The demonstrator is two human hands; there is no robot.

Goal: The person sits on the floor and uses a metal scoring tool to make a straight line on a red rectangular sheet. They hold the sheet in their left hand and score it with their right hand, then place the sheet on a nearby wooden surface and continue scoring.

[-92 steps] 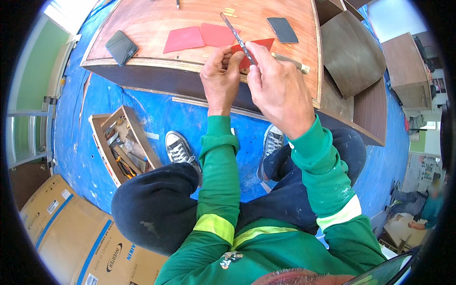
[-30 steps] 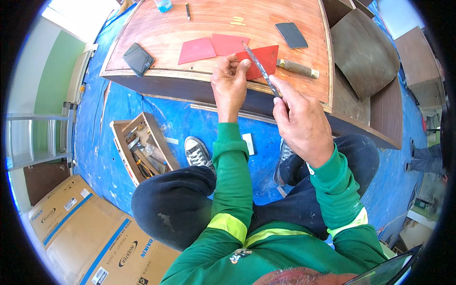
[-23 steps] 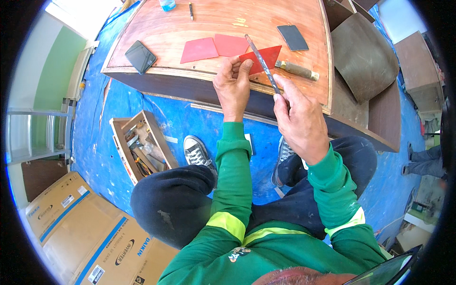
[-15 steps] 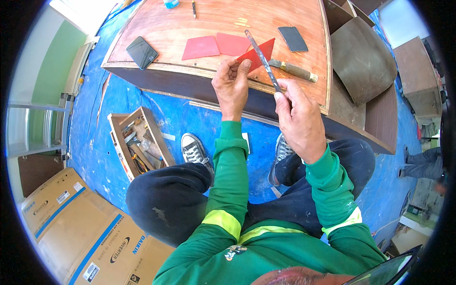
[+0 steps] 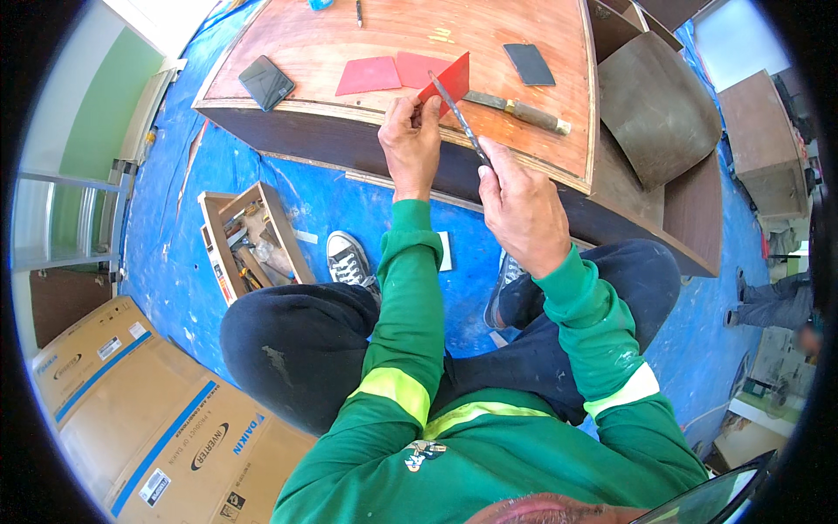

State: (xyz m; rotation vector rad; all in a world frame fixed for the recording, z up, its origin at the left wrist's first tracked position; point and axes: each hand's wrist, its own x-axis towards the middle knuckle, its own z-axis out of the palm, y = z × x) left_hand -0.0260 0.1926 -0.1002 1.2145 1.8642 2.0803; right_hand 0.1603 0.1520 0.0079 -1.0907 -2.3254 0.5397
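Note:
My left hand (image 5: 410, 144) pinches a thin red sheet (image 5: 454, 77) by its lower left edge and holds it tilted up over the wooden worktop. In my right hand (image 5: 524, 205) is a narrow, dark, paint-specked metal blade (image 5: 464, 124); its far end lies across the face of the red sheet. Behind them, two more red pieces, a left one (image 5: 368, 76) and a partly hidden right one (image 5: 412, 67), rest flat. A chisel (image 5: 537, 115) with a wooden handle lies just beyond my right hand. Past it is a dark grey sheet (image 5: 529, 65).
A black phone (image 5: 266, 83) lies at the worktop's left (image 5: 314, 44). On the blue floor sheet stands a wooden tool box (image 5: 297, 253). A curved brown panel (image 5: 659, 109) leans at the right. Large cardboard (image 5: 166, 410) covers the lower left. Another person's legs (image 5: 772, 301) show far right.
The blade's far end has moved down from above the red sheet's top edge onto its face. Both hands shift slightly left, and the view has shifted a little.

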